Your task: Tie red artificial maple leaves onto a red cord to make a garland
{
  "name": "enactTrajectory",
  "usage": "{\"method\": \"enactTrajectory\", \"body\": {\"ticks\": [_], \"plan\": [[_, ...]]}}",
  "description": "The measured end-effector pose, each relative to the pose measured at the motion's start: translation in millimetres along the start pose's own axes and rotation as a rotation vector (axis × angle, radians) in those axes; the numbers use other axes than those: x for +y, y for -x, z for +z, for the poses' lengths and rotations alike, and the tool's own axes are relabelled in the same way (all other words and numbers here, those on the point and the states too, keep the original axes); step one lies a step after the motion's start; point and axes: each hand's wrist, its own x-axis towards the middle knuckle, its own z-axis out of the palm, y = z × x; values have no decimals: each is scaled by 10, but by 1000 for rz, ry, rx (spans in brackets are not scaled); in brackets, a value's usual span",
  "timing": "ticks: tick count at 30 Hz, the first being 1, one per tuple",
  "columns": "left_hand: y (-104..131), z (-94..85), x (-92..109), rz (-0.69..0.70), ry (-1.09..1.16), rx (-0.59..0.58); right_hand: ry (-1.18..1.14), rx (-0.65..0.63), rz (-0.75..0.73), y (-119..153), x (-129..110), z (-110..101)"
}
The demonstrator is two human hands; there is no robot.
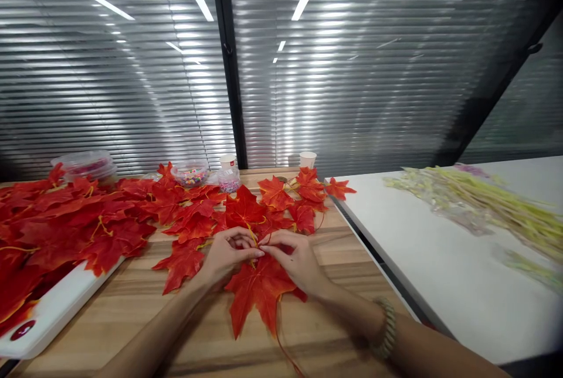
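Both hands meet over the wooden table, just above a large red artificial maple leaf (257,293). My left hand (229,254) pinches the leaf's yellow stem (252,237) between thumb and fingers. My right hand (295,258) is closed beside it, its thumb and forefinger pinched on a thin reddish cord at the same spot. The fingertips nearly touch and hide the join between stem and cord. The cord (284,348) also trails from under the leaf toward the near edge. More red leaves (244,208) lie just beyond the hands.
A big heap of red leaves (83,214) covers the left side, partly over a white board (61,307). Tubs of beads (193,174) and paper cups (308,159) stand at the back. On the right, a white table (404,237) holds yellow-green strands (492,202).
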Motion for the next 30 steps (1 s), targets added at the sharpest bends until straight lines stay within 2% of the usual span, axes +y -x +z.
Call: {"method": "enactTrajectory", "body": {"ticks": [13,30], "plan": [[-6,2,-20,17,-31,-24,-3,-8,1,9,-12,9],[20,31,33,-59,30,41,-97,28,92,-7,8,21]]}}
